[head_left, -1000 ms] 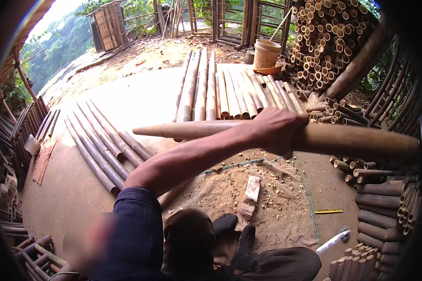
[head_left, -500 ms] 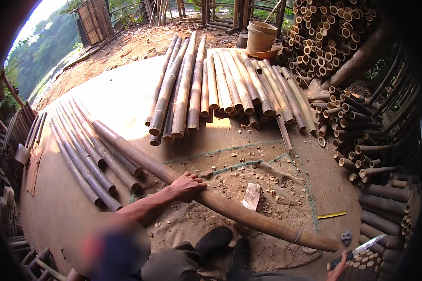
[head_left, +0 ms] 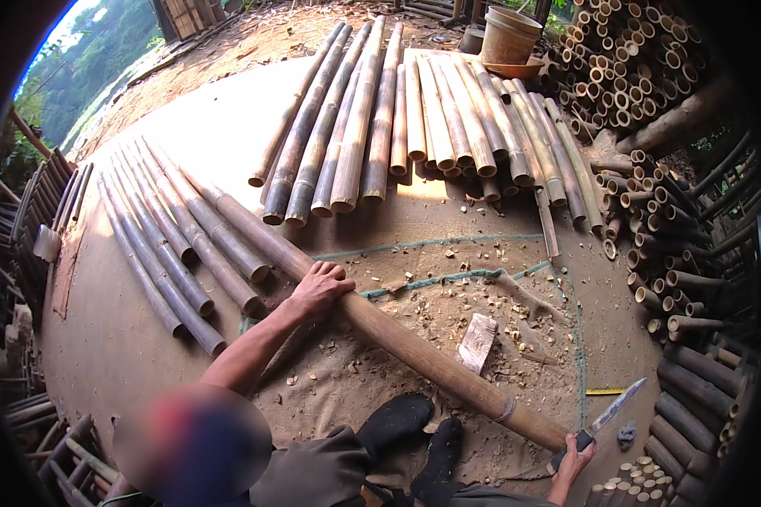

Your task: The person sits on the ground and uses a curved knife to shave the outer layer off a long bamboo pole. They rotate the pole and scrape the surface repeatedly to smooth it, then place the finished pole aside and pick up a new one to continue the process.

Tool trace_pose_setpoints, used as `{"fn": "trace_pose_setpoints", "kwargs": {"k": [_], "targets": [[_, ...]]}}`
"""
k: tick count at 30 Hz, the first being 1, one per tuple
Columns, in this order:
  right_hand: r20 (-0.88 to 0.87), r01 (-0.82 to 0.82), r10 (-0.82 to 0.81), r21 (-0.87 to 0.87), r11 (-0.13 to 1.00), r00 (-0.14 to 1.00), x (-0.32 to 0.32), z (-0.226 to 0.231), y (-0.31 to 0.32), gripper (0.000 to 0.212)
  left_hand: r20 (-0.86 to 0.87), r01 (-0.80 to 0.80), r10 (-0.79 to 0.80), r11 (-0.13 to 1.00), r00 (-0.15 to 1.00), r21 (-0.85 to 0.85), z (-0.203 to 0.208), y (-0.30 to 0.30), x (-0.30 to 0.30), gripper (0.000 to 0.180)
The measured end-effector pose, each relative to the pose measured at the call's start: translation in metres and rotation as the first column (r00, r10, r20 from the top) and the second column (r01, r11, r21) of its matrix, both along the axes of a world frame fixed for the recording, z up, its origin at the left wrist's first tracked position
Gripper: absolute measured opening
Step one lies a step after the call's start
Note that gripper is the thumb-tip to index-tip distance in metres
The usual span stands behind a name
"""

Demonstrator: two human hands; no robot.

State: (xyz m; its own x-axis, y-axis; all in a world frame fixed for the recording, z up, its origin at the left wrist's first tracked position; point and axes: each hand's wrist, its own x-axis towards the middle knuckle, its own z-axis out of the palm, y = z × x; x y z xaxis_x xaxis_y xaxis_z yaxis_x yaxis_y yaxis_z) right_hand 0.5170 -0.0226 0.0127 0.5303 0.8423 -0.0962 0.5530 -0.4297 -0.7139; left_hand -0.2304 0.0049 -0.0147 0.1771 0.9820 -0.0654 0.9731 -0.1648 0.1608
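A long brown bamboo pole [head_left: 423,342] slants from the stack at the left down to my lower right. My left hand [head_left: 322,287] is wrapped over its middle, palm down. At the pole's near right end, my right hand [head_left: 573,456] grips the dark handle of a long knife [head_left: 617,407]. Its blade points up and to the right, away from the pole. The knife handle lies close beside the pole's end; whether they touch I cannot tell. A pale flat wood block [head_left: 478,342] lies beyond the pole, among scattered chips.
Bamboo poles lie in a row at the left [head_left: 165,253] and in a larger stack [head_left: 359,127] ahead. Cut bamboo pieces [head_left: 626,68] are piled along the right. A bucket [head_left: 511,38] stands at the back. A yellow ruler strip [head_left: 604,391] lies on the ground sheet.
My right hand has brought the knife left and upward, to the pole's near end. That end has shifted left. My left hand has stayed on the pole, and the view has tilted down somewhat.
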Motion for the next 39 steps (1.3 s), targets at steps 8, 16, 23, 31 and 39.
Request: {"fn": "trace_pose_setpoints", "kwargs": {"k": [8,16,23,31,39], "targets": [[-0.094,0.13,-0.126,0.039,0.991,0.988,0.029,-0.01,-0.007,0.065,-0.064,-0.037,0.04,0.998,0.997,0.057,-0.003,-0.004,0.003,0.025],[-0.005,0.159,-0.158,0.039,0.987,0.987,0.018,-0.008,-0.005,0.057,-0.086,-0.062,0.064,0.998,0.994,0.017,-0.002,-0.001,0.007,0.03],[-0.05,0.113,-0.112,0.023,0.993,0.992,0.031,-0.005,-0.002,0.056,-0.042,-0.094,0.093,0.995,0.995,-0.023,-0.003,-0.001,0.006,0.048],[-0.632,0.095,-0.137,-0.099,0.99,0.763,-0.104,0.033,-0.013,0.037,-0.142,-0.169,0.155,0.981,0.978,-0.093,0.054,-0.002,0.019,0.113],[-0.184,-0.707,0.701,0.042,0.706,0.689,-0.186,0.028,0.021,0.035,0.095,0.212,-0.192,0.919,0.977,-0.331,0.033,0.023,0.129,0.092]]}}
